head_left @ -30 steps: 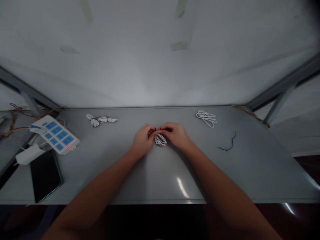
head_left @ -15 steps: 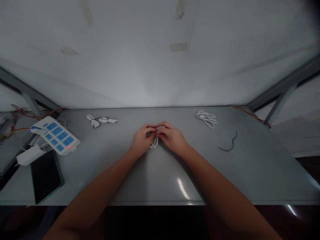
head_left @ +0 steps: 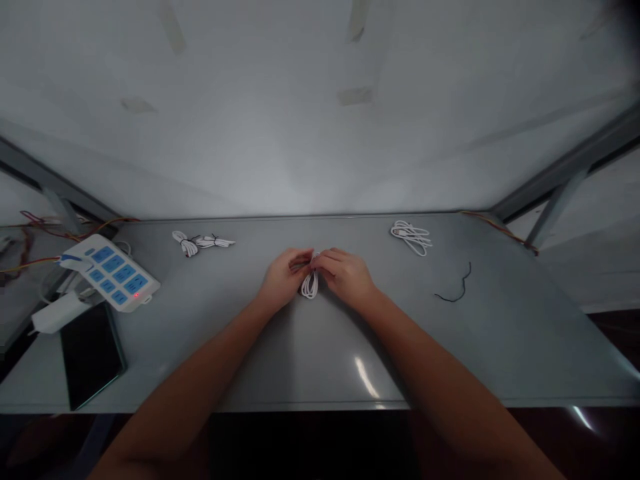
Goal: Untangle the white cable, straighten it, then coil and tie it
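A small coiled white cable [head_left: 309,285] sits at the middle of the grey table [head_left: 320,347], pinched from both sides. My left hand [head_left: 283,276] has its fingers closed on the coil's left upper part. My right hand [head_left: 346,273] is closed on its right upper part. The fingertips of both hands meet above the coil, and its loops hang down between them onto the table. Whatever is at the top of the coil is hidden by my fingers.
Two tied white cable bundles [head_left: 203,241] lie at the back left. A loose white cable [head_left: 413,236] lies at the back right, with a black twist tie [head_left: 454,288] nearer. A white and blue power strip [head_left: 111,271], a white adapter [head_left: 59,311] and a dark phone [head_left: 91,352] are at the left.
The coil has turned from lying sideways to hanging down between my fingers. Both hands have drawn closer together over it.
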A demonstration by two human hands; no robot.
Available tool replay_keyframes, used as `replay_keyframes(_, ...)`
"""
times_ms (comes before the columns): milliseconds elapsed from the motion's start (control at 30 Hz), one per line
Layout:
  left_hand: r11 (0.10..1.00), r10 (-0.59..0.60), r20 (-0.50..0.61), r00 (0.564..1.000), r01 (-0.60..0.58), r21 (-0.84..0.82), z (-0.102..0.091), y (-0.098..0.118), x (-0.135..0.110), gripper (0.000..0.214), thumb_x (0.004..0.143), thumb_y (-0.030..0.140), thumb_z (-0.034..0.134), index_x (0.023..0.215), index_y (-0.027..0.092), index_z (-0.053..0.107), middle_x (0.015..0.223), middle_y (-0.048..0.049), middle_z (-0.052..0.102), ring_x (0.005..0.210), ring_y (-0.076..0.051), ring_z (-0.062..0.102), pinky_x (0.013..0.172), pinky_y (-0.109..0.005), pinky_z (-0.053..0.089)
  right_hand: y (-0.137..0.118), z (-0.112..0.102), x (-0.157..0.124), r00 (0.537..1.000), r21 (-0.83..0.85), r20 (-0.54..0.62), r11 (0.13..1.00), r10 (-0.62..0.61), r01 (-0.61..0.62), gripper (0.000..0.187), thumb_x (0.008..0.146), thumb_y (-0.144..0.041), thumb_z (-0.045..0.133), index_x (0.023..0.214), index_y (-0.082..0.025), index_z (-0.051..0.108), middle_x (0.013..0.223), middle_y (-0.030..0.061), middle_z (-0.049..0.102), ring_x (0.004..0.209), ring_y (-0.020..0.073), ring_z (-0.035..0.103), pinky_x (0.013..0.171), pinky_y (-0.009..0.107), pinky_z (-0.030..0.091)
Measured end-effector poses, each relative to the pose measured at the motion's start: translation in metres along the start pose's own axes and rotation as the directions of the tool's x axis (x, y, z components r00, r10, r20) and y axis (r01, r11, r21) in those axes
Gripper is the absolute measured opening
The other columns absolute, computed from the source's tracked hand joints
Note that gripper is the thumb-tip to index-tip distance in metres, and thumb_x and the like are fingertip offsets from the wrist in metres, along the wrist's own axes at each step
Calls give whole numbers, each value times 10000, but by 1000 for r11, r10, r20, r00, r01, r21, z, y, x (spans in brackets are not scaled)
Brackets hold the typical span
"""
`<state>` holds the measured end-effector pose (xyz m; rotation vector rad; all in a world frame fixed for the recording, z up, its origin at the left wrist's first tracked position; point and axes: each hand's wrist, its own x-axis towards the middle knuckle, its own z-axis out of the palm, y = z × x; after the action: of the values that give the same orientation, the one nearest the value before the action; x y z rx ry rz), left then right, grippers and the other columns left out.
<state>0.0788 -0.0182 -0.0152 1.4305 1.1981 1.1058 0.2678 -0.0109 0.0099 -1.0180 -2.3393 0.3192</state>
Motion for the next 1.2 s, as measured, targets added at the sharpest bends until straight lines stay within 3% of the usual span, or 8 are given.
replay_keyframes(133,958,-219,-11,976,213,-194,0,3,2,387,812,259,773,1181,178,692,1220,-121,746,1116,-245,721,1005,-440,569,3,0,-1,997,71,-79,997,5,1,251,959,-96,512,924,-219,728,935,77,764,892,219,687,800,333,518)
replay_keyframes(300,817,-404,-54,913,333,-471,3,22,-1,250,985,296,539,1131,186,709,1199,-102,762,1092,-221,731,939,-382,597,-3,2,-3,963,171,-262,985,57,-12,249,977,-104,499,936,-235,707,960,70,763,917,194,715,837,318,556)
replay_keyframes(500,621,-522,124,844,476,-623,13,51,-17,353,1076,325,384,997,134,670,857,-90,721,676,-180,699,532,-275,563,-8,10,-2,917,144,-392,980,-72,138,231,984,-112,523,930,-243,706,954,70,772,891,192,725,803,318,591)
replay_keyframes(667,549,-552,128,824,475,-687,12,56,-19,392,1097,285,343,840,142,603,625,-4,548,467,-102,501,381,-217,329,-13,12,0,905,130,-389,962,-173,240,254,967,-66,522,996,-241,704,1029,85,783,937,203,733,816,342,609)
replay_keyframes(800,605,-532,33,846,408,-684,11,48,-20,293,1063,296,453,819,179,565,612,27,512,475,-91,452,404,-224,279,-18,12,0,891,185,-414,942,-185,281,264,957,-46,516,1015,-237,689,1055,94,785,999,211,737,849,362,617)
replay_keyframes(933,671,-459,-49,887,311,-673,12,40,-21,199,966,284,639,809,180,575,675,32,543,548,-92,483,480,-225,352,-18,10,0,898,217,-414,943,-147,254,286,933,-30,520,994,-249,692,1030,74,785,1002,214,734,867,383,608)
replay_keyframes(1067,609,-411,-12,911,265,-748,13,38,-20,172,915,236,721,807,151,617,757,6,608,673,-95,559,631,-218,444,-17,9,-1,912,228,-403,956,-79,183,274,928,-46,545,954,-265,707,992,52,778,971,213,727,870,394,589)
replay_keyframes(1200,509,-416,111,902,333,-794,9,41,-19,109,886,183,765,842,129,682,802,-17,646,697,-98,590,660,-208,476,-17,7,-1,907,225,-417,961,-56,163,238,948,-68,566,920,-260,704,953,49,775,924,208,716,830,379,579)
